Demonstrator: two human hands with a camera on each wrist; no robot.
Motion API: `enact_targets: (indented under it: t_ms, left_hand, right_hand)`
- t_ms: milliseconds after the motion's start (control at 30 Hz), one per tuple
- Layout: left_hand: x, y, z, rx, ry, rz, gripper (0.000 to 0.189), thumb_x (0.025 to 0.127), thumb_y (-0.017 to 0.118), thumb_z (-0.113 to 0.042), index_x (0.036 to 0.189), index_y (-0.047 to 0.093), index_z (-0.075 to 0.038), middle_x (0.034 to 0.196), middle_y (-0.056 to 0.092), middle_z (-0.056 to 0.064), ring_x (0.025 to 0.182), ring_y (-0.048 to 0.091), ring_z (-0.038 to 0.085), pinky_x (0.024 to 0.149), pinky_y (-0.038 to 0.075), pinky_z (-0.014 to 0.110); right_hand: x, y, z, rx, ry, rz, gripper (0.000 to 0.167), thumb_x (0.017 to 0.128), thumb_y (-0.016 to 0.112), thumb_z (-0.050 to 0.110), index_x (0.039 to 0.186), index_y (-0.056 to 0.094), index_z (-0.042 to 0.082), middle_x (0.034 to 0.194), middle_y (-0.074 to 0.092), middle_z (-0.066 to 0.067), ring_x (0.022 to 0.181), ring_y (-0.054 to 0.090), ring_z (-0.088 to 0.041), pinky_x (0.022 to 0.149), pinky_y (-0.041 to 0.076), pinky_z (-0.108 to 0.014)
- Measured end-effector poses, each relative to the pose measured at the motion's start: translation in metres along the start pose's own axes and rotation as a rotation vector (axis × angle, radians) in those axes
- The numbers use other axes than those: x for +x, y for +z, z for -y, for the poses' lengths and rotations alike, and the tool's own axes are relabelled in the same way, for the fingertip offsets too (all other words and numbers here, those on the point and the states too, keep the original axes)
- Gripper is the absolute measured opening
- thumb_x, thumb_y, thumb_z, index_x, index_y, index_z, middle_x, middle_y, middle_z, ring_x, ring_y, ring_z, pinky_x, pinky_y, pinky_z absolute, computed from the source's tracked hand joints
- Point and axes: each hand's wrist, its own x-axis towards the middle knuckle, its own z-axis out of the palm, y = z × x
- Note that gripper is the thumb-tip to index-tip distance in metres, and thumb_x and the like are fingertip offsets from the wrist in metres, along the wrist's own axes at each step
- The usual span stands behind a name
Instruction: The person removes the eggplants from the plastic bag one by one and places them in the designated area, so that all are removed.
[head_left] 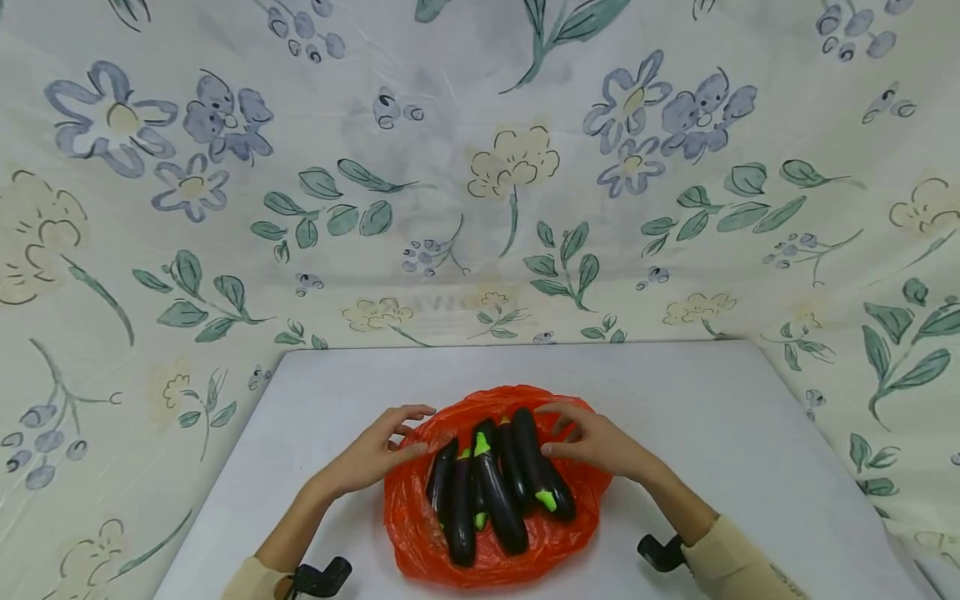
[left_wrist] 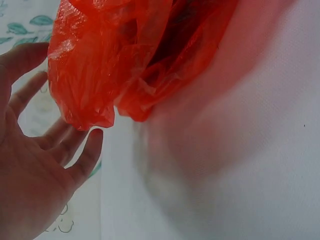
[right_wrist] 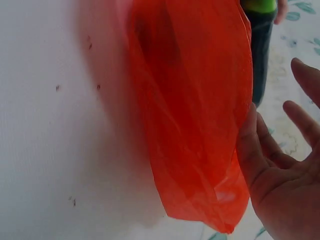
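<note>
A red plastic bag (head_left: 555,546) lies spread and crumpled on the white table, its edge bunched up around several dark purple eggplants (head_left: 497,500) with bright green stem ends. My left hand (head_left: 375,454) is at the bag's upper left edge, fingers spread and loosely bent. The left wrist view has its fingertips right beside the red plastic (left_wrist: 85,90). Across from it, my right hand (head_left: 596,437) reaches over the bag's right edge, near the rightmost eggplant (head_left: 536,458). In the right wrist view its fingers are spread, one against the bag's rim (right_wrist: 200,125).
The white tabletop (head_left: 675,392) extends around the bag. Behind and beside it hangs a flower-patterned cloth (head_left: 450,250). Black camera mounts (head_left: 322,577) sit at both wrists, by the beige sleeves (head_left: 738,562). Small dark specks mark the table in the right wrist view.
</note>
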Motion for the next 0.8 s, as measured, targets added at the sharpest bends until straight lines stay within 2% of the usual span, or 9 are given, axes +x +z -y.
enact_targets:
  t_ms: [133, 300, 433, 600, 800]
  left_hand:
    - [0.002, 0.002, 0.000, 0.002, -0.011, 0.009, 0.047, 0.094, 0.070, -0.036, 0.138, 0.055, -0.026, 0.138, 0.049, 0.012, 0.122, 0.052, 0.033, 0.088, 0.058, 0.047]
    - [0.003, 0.004, 0.001, 0.023, 0.000, 0.016, 0.040, 0.095, 0.069, -0.035, 0.133, 0.060, -0.025, 0.136, 0.055, 0.011, 0.122, 0.053, 0.034, 0.090, 0.057, 0.049]
    - [0.004, 0.005, 0.003, 0.013, 0.009, 0.039, 0.040, 0.096, 0.068, -0.033, 0.134, 0.060, -0.023, 0.137, 0.056, 0.010, 0.116, 0.055, 0.032, 0.084, 0.059, 0.042]
    - [0.005, 0.006, 0.004, 0.025, 0.030, 0.045, 0.041, 0.096, 0.068, -0.034, 0.134, 0.060, -0.021, 0.136, 0.056, 0.011, 0.115, 0.054, 0.031, 0.079, 0.061, 0.034]
    - [0.006, 0.006, 0.005, 0.046, 0.063, 0.034, 0.043, 0.094, 0.071, -0.034, 0.134, 0.060, -0.023, 0.137, 0.054, 0.012, 0.120, 0.052, 0.033, 0.087, 0.059, 0.043]
  right_hand:
    - [0.003, 0.006, 0.003, 0.001, -0.021, 0.055, 0.058, 0.092, 0.073, 0.034, 0.145, 0.052, 0.023, 0.127, 0.057, -0.012, 0.108, 0.057, -0.026, 0.083, 0.057, -0.037]
    - [0.004, 0.011, 0.005, -0.033, -0.003, 0.108, 0.061, 0.091, 0.074, 0.038, 0.147, 0.050, 0.028, 0.125, 0.053, -0.011, 0.098, 0.061, -0.023, 0.081, 0.058, -0.034]
    - [0.007, 0.015, 0.003, -0.055, 0.004, 0.129, 0.061, 0.090, 0.074, 0.039, 0.146, 0.052, 0.028, 0.121, 0.053, -0.009, 0.092, 0.062, -0.019, 0.079, 0.058, -0.031]
    - [0.008, 0.017, 0.002, -0.071, -0.001, 0.131, 0.059, 0.090, 0.074, 0.039, 0.144, 0.052, 0.028, 0.119, 0.055, -0.006, 0.092, 0.060, -0.019, 0.078, 0.056, -0.030]
    - [0.009, 0.015, 0.007, -0.058, -0.013, 0.168, 0.053, 0.094, 0.070, 0.028, 0.144, 0.052, 0.028, 0.123, 0.058, -0.007, 0.096, 0.060, -0.020, 0.081, 0.056, -0.035]
